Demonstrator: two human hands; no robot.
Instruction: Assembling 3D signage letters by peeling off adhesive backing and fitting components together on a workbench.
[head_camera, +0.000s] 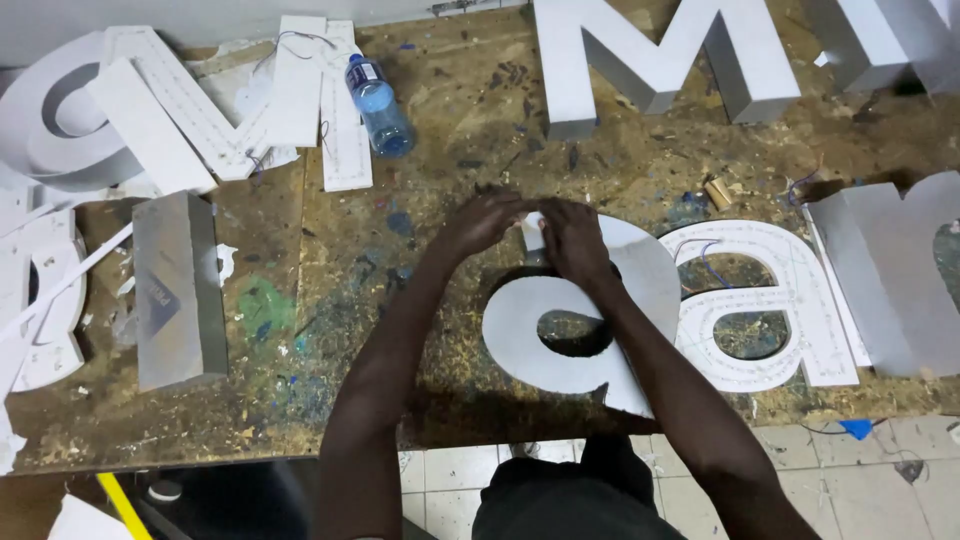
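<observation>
I am looking down from a head camera at a paint-stained workbench (330, 260) strewn with big sign letters. My left hand (483, 222) and right hand (572, 240) meet at the top edge of a white letter "a" (530, 330) lying flat in front of me, near the bench's front edge. Both hands are curled nearly closed, fingertips pinching a small white strip (533, 231) at that edge; I cannot tell whether it is tape, film or part of the letter. I judge the step in hand to be working this strip along the letter's rim. The next move calls for a steady pinch and pressure following the curve. Just to the right lies a second "a" panel with wires (775, 300). A blue water bottle (380, 105) lies farther back.
</observation>
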